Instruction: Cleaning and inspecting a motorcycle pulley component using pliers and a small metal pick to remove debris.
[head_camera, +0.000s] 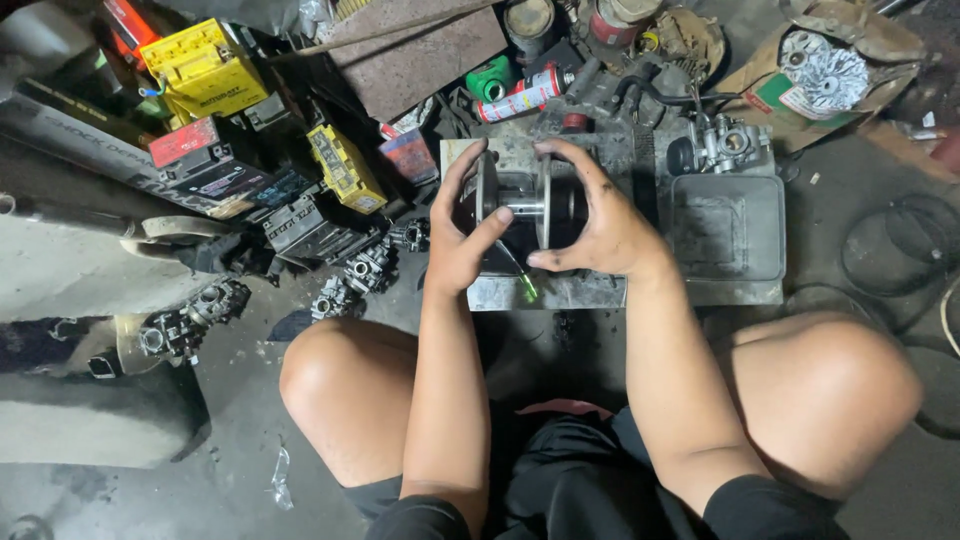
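Note:
My left hand (462, 235) and my right hand (592, 222) both grip a dark metal pulley assembly (524, 205) with two round discs on a central shaft. I hold it above a grimy flat metal tray (560, 292) on the floor in front of my bent knees. The left hand wraps the left disc, the right hand covers the right disc from above. A small green-tipped tool (524, 288) lies on the tray just under the part.
A square grey metal pan (728, 226) sits to the right with a carburettor (728, 146) behind it. Several batteries (204, 70) and carburettors (368, 268) are piled at the left. A red and white spray can (522, 94) lies behind. A cardboard box (822, 62) stands at the far right.

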